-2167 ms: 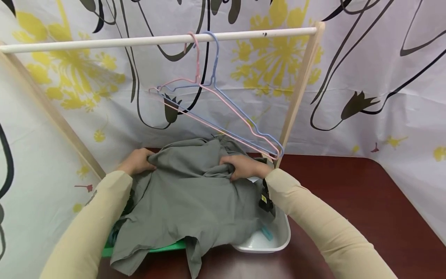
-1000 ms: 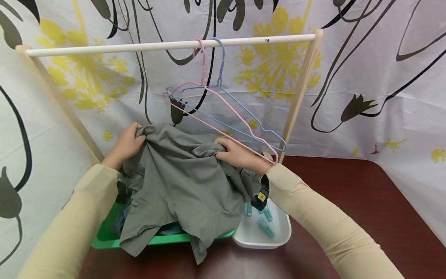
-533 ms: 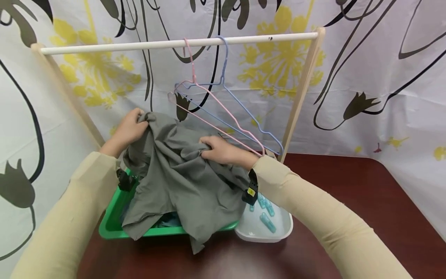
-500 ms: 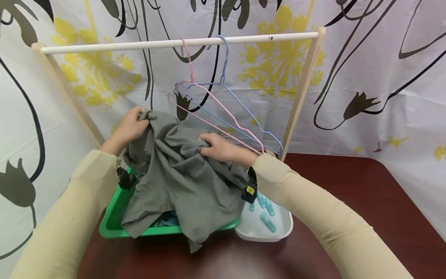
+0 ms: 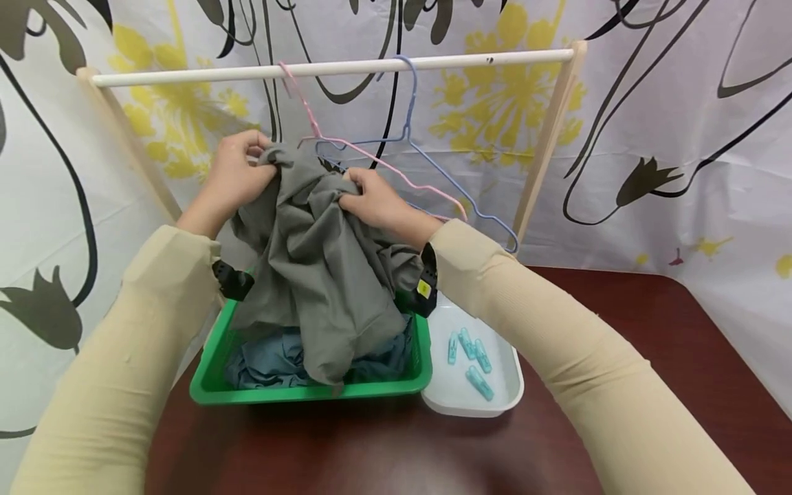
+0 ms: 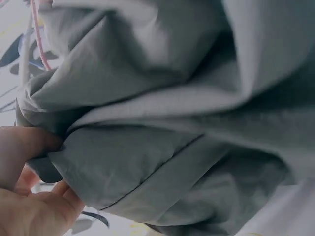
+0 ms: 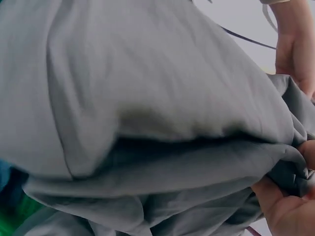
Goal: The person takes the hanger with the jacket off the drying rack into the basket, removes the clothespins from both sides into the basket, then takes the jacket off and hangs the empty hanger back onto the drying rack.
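A crumpled grey garment (image 5: pixel 322 261) hangs from both hands, partly above a green basket (image 5: pixel 309 392). My left hand (image 5: pixel 238 172) pinches its top edge between thumb and fingers at the left. The right hand (image 5: pixel 377 199) grips a bunched fold a little lower and to the right. In the left wrist view the thumb and fingers of the left hand (image 6: pixel 37 201) hold the cloth at a seamed edge. Folds of the garment (image 7: pixel 147 73) fill most of the right wrist view. Right behind the hands a pink hanger (image 5: pixel 304 106) hangs tilted, its lower part hidden.
A blue hanger (image 5: pixel 411 106) hangs on the white rail (image 5: pixel 235 74) of a wooden rack, right of the pink one. Blue-grey cloth (image 5: pixel 266 361) lies in the basket. A white tray (image 5: pixel 445 395) holds several turquoise clothespins (image 5: pixel 479 382). A patterned curtain (image 5: pixel 668 206) stands behind.
Both hands have raised the grey garment up from the basket and tray, uncovering the blue-grey cloth and clothespins. The pink hanger has shifted left along the rail and tilted.
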Motion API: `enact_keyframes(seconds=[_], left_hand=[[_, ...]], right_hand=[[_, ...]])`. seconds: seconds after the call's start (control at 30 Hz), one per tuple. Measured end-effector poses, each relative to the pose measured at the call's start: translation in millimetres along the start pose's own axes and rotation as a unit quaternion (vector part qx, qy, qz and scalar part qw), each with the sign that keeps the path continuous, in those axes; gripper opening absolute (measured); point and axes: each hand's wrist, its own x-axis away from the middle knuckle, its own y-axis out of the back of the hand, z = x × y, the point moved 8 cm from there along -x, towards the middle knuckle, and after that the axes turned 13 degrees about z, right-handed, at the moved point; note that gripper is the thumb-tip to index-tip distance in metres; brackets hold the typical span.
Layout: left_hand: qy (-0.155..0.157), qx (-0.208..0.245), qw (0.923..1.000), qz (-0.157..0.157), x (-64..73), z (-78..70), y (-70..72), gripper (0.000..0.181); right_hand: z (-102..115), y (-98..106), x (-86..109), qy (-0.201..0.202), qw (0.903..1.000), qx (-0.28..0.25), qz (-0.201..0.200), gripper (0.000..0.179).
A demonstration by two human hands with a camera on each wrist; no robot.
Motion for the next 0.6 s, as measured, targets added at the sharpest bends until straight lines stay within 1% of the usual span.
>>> enact_keyframes(seconds=[0.1, 0.17, 0.23, 0.3, 0.37, 0.4, 0.47, 0.53, 0.6], left_hand=[[-0.023, -0.016, 0.9993, -0.025, 1.8, -11.4, 0.7, 0.013], [-0.045, -0.024, 0.9981, -0.034, 5.9, -18.2, -1.2, 0.013], [-0.072, -0.017, 0.9967, -0.034, 11.9, -23.3, -5.1, 0.014], [-0.115, -0.005, 0.9932, -0.014, 21.5, -26.3, -10.9, 0.016], [-0.16, -0.002, 0.9868, 0.024, 35.2, -23.9, -19.4, 0.021], [-0.172, 0.004, 0.9836, 0.054, 43.9, -19.4, -26.0, 0.024], [-0.18, -0.001, 0.9759, 0.123, 62.5, -5.3, -42.3, 0.024], [-0.165, 0.0, 0.9672, 0.193, 80.4, 13.5, -61.7, 0.016], [-0.128, 0.022, 0.9579, 0.256, 96.2, 33.4, -81.2, 0.009]], right_hand=[[6, 4, -5.5, 0.01, 0.9998, 0.005, -0.017, 0.012], [11, 4, -9.0, 0.032, 0.999, 0.017, -0.027, 0.012], [16, 3, -11.2, 0.065, 0.9967, 0.036, -0.033, 0.012], [19, -2, -11.2, 0.103, 0.9931, 0.051, -0.023, 0.012], [16, -13, -8.5, 0.135, 0.9881, 0.073, 0.004, 0.013], [12, -21, -6.2, 0.146, 0.9851, 0.085, 0.029, 0.013], [0, -41, 0.0, 0.16, 0.9768, 0.109, 0.092, 0.015], [-15, -64, 9.5, 0.157, 0.9657, 0.13, 0.161, 0.015], [-30, -86, 22.0, 0.145, 0.9507, 0.151, 0.229, 0.013]])
